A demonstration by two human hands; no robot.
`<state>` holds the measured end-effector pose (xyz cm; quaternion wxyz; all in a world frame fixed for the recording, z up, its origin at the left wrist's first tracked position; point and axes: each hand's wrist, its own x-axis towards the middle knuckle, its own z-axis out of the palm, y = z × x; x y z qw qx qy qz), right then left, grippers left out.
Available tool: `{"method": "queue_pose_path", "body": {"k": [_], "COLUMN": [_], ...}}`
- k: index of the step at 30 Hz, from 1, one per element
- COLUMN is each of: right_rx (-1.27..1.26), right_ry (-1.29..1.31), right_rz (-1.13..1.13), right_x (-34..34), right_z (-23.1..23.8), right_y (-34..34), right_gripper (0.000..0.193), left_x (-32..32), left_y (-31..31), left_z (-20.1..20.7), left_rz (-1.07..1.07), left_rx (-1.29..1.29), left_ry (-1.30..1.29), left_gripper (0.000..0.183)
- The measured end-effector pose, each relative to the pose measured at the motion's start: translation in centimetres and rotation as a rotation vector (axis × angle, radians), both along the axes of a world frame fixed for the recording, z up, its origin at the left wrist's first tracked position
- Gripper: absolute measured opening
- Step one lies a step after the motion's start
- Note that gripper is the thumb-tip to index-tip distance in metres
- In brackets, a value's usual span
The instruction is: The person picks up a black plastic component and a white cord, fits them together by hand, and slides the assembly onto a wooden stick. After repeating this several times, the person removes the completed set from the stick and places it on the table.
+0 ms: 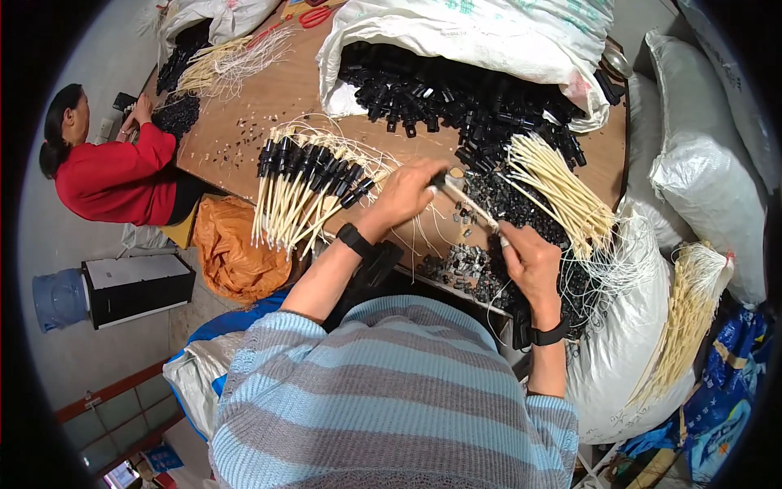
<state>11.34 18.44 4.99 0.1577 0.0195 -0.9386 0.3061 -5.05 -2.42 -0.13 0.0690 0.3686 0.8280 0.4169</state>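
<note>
My left hand (405, 192) is closed on a small black plastic fitting (440, 178) at its fingertips. A cream tube (471, 204) runs from that fitting to my right hand (531, 259), whose thumb and fingers pinch its near end. How the tube sits in the fitting is too small to tell. Left of my left hand lies a row of cream tubes (281, 200) with black fittings (305, 167) on their far ends and thin white strings. Beyond my right hand rests a bundle of bare cream tubes (558, 183). Small black and clear pieces (468, 261) are heaped between my hands and the table edge.
A white woven sack (489, 41) spills black fittings (456, 98) at the back of the brown table (220, 122). Red scissors (314, 16) lie far off. A person in red (122, 175) works at the left. Full sacks (709, 147) crowd the right; an orange bag (232, 248) stands left.
</note>
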Motion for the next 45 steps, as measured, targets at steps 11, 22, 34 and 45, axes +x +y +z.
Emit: {"method": "queue_pose_path", "body": {"k": [11, 22, 34, 45], "right_rx": [0.079, 0.04, -0.085, -0.241], "right_ry": [-0.101, -0.026, 0.007, -0.085], "right_rz": [-0.275, 0.026, -0.123, 0.064], "right_x": [-3.2, -2.5, -2.3, -1.9], "right_z": [-3.0, -2.0, -2.2, -2.3], "right_y": [-2.9, -4.5, -4.3, -4.6], "right_gripper": [0.029, 0.019, 0.011, 0.019], "left_x": [5.4, 3.9, 3.9, 4.2], "left_y": [2.4, 1.7, 0.0, 0.7], "left_z": [4.1, 0.1, 0.5, 3.4], "left_rz": [-0.286, 0.107, -0.076, -0.288], "left_rx": [-0.256, 0.342, -0.007, -0.249], "left_ry": [0.345, -0.656, 0.003, -0.251], "left_gripper": [0.017, 0.024, 0.039, 0.045]}}
